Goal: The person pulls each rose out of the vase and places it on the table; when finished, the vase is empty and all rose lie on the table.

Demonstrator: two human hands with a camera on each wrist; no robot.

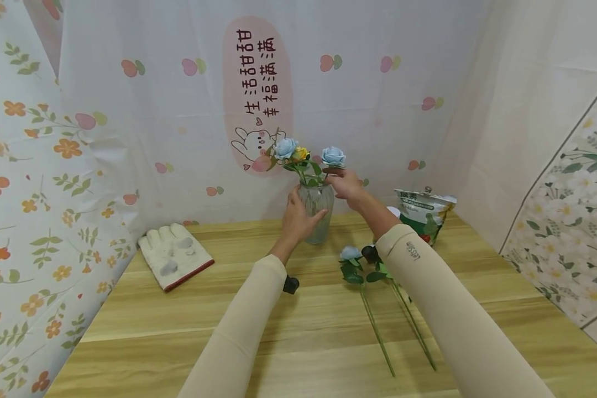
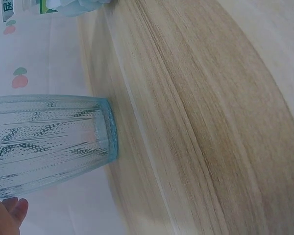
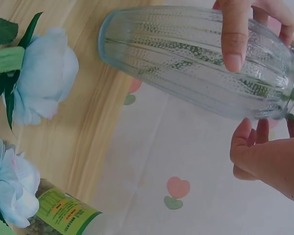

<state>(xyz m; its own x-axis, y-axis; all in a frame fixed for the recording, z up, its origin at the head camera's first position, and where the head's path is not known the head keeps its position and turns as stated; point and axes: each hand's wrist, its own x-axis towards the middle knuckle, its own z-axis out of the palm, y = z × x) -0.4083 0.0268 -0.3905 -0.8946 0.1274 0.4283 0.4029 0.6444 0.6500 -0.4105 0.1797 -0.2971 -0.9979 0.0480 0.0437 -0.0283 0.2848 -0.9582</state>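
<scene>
A clear ribbed glass vase (image 1: 316,215) stands upright at the back of the table, with blue and yellow flowers (image 1: 289,150) at its mouth. My left hand (image 1: 298,220) grips the vase from the left, thumb across its front (image 3: 233,41). At the rim, my right hand (image 1: 347,187) has curled fingers round the stem just under another blue rose (image 1: 333,156); the pinch itself is partly hidden. In the right wrist view, that hand (image 3: 274,159) lies beside the vase mouth. The left wrist view shows the vase's base (image 2: 108,129) at the tabletop.
Two flower stems, one with a blue bloom (image 1: 350,253), lie on the table (image 1: 323,342) near my right forearm. A white and green bag (image 1: 425,213) stands at the back right, a jar (image 3: 63,210) beside it. A pair of white gloves (image 1: 174,255) lies at the left.
</scene>
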